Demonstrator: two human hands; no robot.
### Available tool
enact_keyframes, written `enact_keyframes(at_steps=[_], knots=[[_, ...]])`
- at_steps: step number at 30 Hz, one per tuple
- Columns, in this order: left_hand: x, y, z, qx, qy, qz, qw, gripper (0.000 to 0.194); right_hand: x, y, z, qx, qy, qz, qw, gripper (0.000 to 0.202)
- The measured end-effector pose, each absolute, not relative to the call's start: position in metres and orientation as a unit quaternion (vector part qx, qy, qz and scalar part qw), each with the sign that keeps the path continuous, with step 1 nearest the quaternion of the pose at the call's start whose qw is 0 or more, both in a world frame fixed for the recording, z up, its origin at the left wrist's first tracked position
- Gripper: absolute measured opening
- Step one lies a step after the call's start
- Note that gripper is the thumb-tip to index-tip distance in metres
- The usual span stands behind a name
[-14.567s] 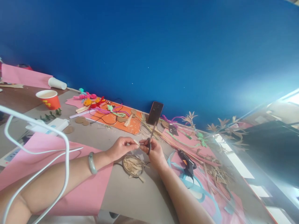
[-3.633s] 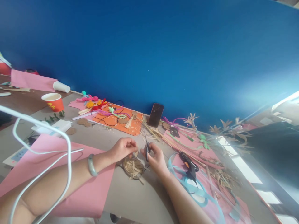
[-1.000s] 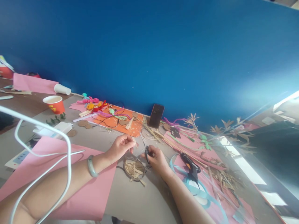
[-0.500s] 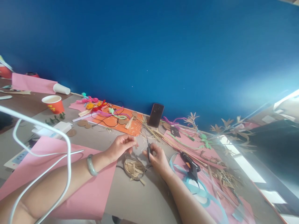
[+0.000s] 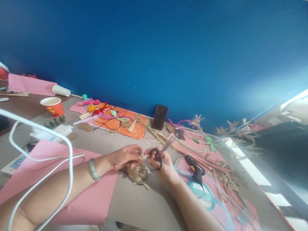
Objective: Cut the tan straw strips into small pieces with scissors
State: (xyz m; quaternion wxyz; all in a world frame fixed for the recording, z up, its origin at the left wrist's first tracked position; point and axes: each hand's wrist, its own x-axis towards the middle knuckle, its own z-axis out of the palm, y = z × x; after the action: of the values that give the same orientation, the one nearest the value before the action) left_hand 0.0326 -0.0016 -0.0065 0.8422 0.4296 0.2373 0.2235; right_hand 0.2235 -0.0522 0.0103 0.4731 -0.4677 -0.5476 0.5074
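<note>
My left hand [image 5: 128,157], with a pale green bangle [image 5: 94,169] at the wrist, is closed in a pinch over a small coil of straw strips [image 5: 138,175]. What its fingertips hold is too small to name. Close to its right, my right hand [image 5: 161,165] has its fingers through the handles of dark-handled scissors [image 5: 167,146]. The blades point up and right, slightly parted. Both hands' fingertips nearly meet above the straw coil, which lies on the grey table [image 5: 134,208].
A phone [image 5: 160,117] leans on the blue wall. At right lie a glue gun [image 5: 196,170], blue ribbon [image 5: 204,192] and dried stems. Pink paper [image 5: 89,202] and a white cable [image 5: 71,160] are at left, with a red cup [image 5: 56,108] behind.
The scissors have swung from upright to pointing up and right. My right hand has turned its palm upward, and both hands' fingertips have come closer together.
</note>
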Motion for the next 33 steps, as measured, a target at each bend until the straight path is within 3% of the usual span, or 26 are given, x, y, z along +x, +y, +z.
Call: enact_keyframes(at_steps=[7,15,24,33], knots=[[0.034,-0.004,-0.006,0.467,0.227,0.210,0.828,0.030,0.217,-0.052,0.014,-0.466,-0.545,0.496,0.490,0.034],[0.037,-0.001,-0.013,0.618,0.295,0.253,0.683,0.029,0.217,-0.051,0.012,-0.486,-0.564,0.476,0.468,0.039],[0.037,-0.001,-0.008,0.525,0.299,0.291,0.742,0.026,0.221,-0.047,0.001,-0.490,-0.592,0.427,0.476,0.032],[0.036,0.005,-0.007,0.473,0.284,0.407,0.728,0.015,0.223,-0.045,-0.005,-0.575,-0.722,0.233,0.306,0.023]])
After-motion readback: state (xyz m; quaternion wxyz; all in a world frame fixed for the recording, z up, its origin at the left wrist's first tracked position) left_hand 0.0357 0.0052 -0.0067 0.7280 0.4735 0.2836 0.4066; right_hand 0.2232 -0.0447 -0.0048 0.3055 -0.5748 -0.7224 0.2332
